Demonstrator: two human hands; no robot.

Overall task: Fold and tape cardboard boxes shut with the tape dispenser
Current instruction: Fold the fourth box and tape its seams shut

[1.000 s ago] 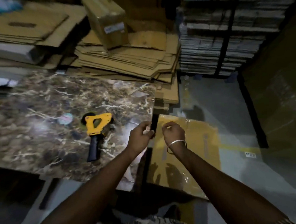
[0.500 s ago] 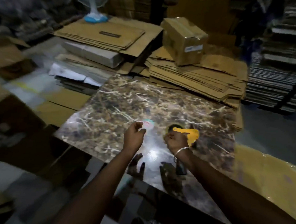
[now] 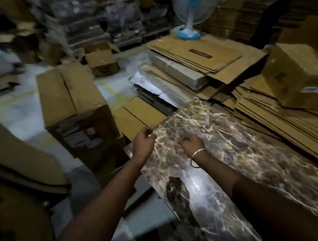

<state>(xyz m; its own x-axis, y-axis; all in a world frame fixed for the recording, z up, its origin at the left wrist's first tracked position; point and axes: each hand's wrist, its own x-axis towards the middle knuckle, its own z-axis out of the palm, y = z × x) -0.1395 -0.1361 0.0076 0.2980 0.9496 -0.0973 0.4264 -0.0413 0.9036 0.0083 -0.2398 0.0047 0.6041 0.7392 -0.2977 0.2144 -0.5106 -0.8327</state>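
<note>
My left hand [image 3: 143, 141] and my right hand [image 3: 191, 143] hover side by side over the left corner of the marble-patterned table [image 3: 239, 158]. Both have their fingers curled in, and I see nothing held in either. A bangle sits on my right wrist. A closed small cardboard box [image 3: 297, 76] rests on a pile of flattened cartons [image 3: 264, 113] at the right. A large closed box [image 3: 72, 99] stands on the floor to the left. The tape dispenser is out of view.
More flat cartons [image 3: 197, 52] are piled behind the table, with a blue-and-white fan [image 3: 191, 13] standing on them. An open small box [image 3: 101, 59] sits on the floor further back. A flat cardboard sheet [image 3: 135, 114] lies by the table's corner. Another dark box edge fills the lower left.
The view has swung left: the yellow tape dispenser and the flat sheet at the right have left the frame. My hands moved with it to the table's left corner, same pose.
</note>
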